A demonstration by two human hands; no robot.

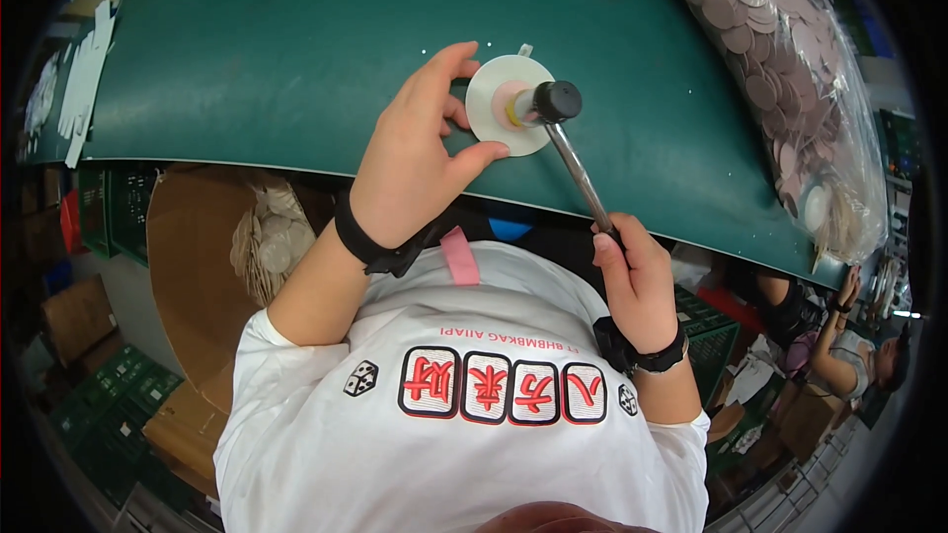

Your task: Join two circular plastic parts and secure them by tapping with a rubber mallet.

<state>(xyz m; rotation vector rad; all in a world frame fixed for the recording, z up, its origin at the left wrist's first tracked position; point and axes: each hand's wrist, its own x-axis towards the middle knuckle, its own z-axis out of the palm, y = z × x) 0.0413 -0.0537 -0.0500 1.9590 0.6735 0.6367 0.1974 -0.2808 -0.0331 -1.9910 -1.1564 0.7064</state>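
A round white disc (484, 109) lies on the green tabletop, with a smaller pink disc (507, 91) at its middle. My left hand (415, 143) curves around the left side of the white disc, thumb at its near edge and fingers along its rim. My right hand (637, 281) is closed around the handle end of a mallet (581, 173) with a metal shaft. Its head has a black end facing up and a yellowish end over the pink disc. Whether that lower end touches the disc I cannot tell.
The green table (296, 59) stretches across ahead. A clear bag of pinkish discs (770, 69) lies at the right. White strips (89, 89) rest at the far left. Below the edge stands an open cardboard box (188, 266). Another person (839, 360) is at the right.
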